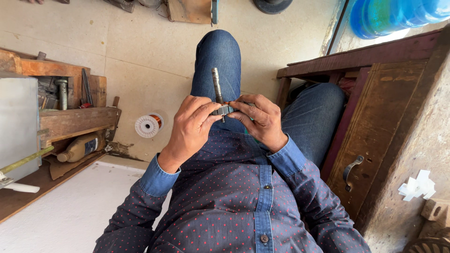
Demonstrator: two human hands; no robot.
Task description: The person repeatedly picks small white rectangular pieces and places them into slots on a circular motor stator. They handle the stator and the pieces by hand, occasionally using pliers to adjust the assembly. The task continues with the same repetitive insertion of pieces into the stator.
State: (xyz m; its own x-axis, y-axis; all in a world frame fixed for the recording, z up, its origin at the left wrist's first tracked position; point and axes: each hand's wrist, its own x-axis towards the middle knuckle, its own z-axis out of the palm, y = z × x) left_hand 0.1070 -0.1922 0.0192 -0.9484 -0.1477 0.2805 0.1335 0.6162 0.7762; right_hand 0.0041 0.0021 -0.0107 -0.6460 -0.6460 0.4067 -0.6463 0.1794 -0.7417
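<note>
Both hands meet in front of my chest, above my lap. My left hand and my right hand each pinch a small motor armature, a grey ribbed core with a hint of copper wire. Its steel shaft sticks out away from me, over my jeans-clad knee. Fingers cover most of the core. I wear a dark blue shirt with red dots.
A white spool of copper wire lies on the tiled floor. A wooden rack with tools and a brown bottle stands at left. A dark wooden cabinet with a metal handle is at right, white paper scraps beyond it.
</note>
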